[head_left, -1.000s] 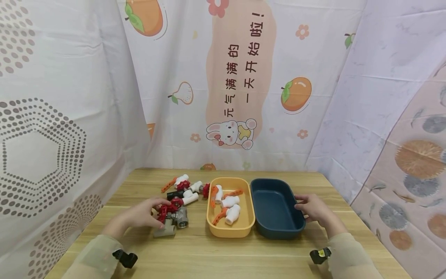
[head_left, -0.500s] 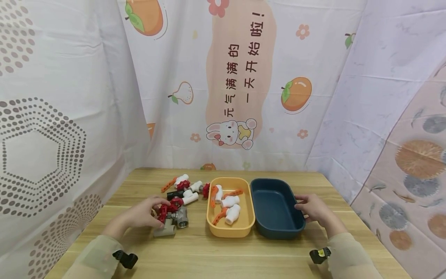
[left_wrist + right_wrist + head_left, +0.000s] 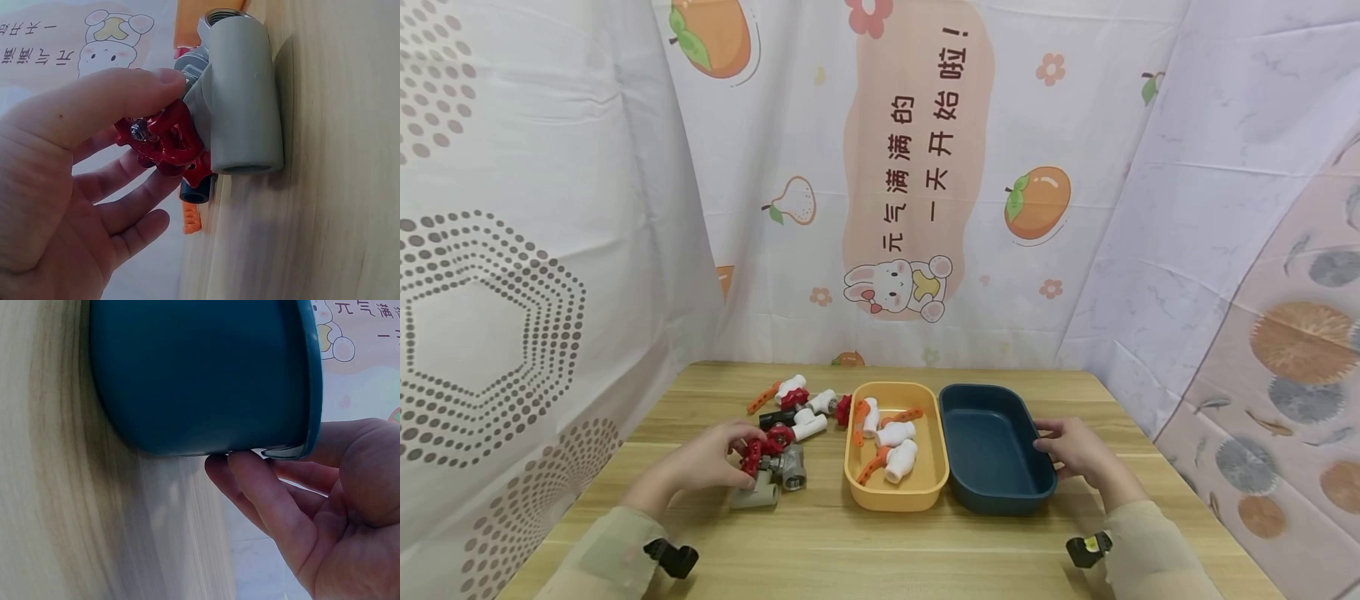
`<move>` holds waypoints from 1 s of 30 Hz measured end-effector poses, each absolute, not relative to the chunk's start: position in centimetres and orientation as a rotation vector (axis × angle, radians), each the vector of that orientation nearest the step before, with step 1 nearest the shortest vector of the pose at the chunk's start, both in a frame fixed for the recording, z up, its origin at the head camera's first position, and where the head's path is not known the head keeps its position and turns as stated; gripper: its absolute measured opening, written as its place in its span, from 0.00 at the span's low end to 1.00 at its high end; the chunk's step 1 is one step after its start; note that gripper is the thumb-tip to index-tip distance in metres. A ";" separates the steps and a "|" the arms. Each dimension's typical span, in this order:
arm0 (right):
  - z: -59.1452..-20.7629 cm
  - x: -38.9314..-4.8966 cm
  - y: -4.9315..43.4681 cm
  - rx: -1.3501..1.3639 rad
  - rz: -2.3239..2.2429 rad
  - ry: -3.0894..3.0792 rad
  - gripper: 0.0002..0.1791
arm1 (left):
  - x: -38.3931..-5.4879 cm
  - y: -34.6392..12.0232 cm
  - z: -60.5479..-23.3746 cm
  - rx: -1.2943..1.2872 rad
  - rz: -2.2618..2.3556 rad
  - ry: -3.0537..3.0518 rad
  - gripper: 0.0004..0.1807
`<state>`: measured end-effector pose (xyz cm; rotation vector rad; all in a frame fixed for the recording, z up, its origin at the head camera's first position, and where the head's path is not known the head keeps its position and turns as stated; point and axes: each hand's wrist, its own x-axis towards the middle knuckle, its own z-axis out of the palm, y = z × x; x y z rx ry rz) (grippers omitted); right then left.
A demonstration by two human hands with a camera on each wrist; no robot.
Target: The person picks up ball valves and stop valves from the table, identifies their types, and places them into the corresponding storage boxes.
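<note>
In the head view, my left hand (image 3: pixel 718 458) grips a red valve handwheel (image 3: pixel 751 458) on the left of the table. The left wrist view shows the thumb lying along the red wheel and the other fingers behind it. A grey plastic pipe body (image 3: pixel 247 100) lies against the wheel, with a metal threaded valve (image 3: pixel 792 467) beside it; the fingers hide which body the wheel belongs to. My right hand (image 3: pixel 1075 450) holds the right rim of a dark blue tray (image 3: pixel 1051 492), fingers against its outer wall in the right wrist view. The tray rests flat on the table.
A yellow tray (image 3: pixel 895 502) touches the blue one and holds several white valves (image 3: pixel 901 461) with orange handles. Behind my left hand lie a white tee (image 3: pixel 808 425), a black fitting (image 3: pixel 775 418) and more red-wheeled valves. Printed curtains (image 3: pixel 880 333) surround the table.
My left hand shifts very slightly at the red handwheel. The right hand and both trays stay in place.
</note>
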<state>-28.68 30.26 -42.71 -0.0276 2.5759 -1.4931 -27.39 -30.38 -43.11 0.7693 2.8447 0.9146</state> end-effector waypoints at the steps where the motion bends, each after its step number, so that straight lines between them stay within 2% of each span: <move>1: -42.7 -28.7 30.3 -0.023 -1.494 2.577 0.30 | -27.4 -30.3 -43.1 0.753 0.924 2.843 0.38; 17: -42.6 -28.7 30.2 -0.023 -1.484 2.582 0.30 | -27.2 -29.6 -42.9 0.728 1.049 2.817 0.35; 30: -42.6 -28.7 30.2 -0.003 -1.502 2.579 0.29 | -27.2 -29.4 -42.8 0.753 1.064 2.815 0.37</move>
